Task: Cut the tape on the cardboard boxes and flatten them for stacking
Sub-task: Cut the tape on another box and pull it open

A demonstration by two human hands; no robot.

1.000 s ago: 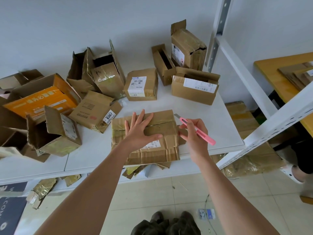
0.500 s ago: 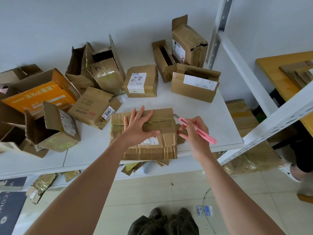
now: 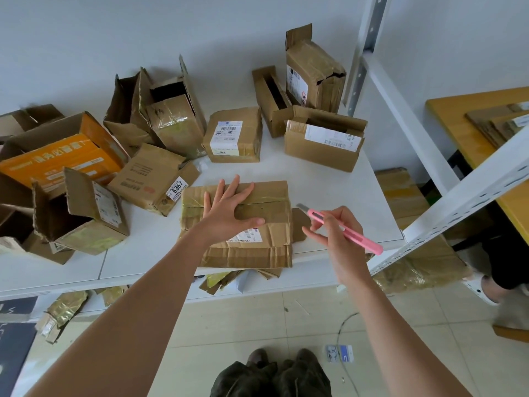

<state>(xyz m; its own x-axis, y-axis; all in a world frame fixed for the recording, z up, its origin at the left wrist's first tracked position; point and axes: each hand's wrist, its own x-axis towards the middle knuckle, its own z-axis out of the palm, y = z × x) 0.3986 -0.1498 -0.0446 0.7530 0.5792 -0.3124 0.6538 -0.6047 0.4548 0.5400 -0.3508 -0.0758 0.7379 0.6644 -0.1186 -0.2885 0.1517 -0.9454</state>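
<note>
My left hand (image 3: 226, 213) lies flat, fingers spread, pressing on the taped cardboard box (image 3: 266, 245) at the near edge of the white shelf (image 3: 143, 253). At its 3 o'clock my right hand (image 3: 340, 242) pinches the pink box cutter (image 3: 347, 232), blade pointing to 10 o'clock, clear of the box

A single wide-angle view is given from the person's head, directed forward and steeply downward. The white surface (image 3: 148, 247) is seen from above at close range, within arm's reach, its near edge crossing the frame below the middle. Beyond the surface, the pale wall (image 3: 143, 38) is taken in at the top; below its near edge, the tiled floor (image 3: 243, 319) and the wearer's shoes (image 3: 283, 358) are included. Straight lines are bent toward the frame's edges. No second view is supplied.
</note>
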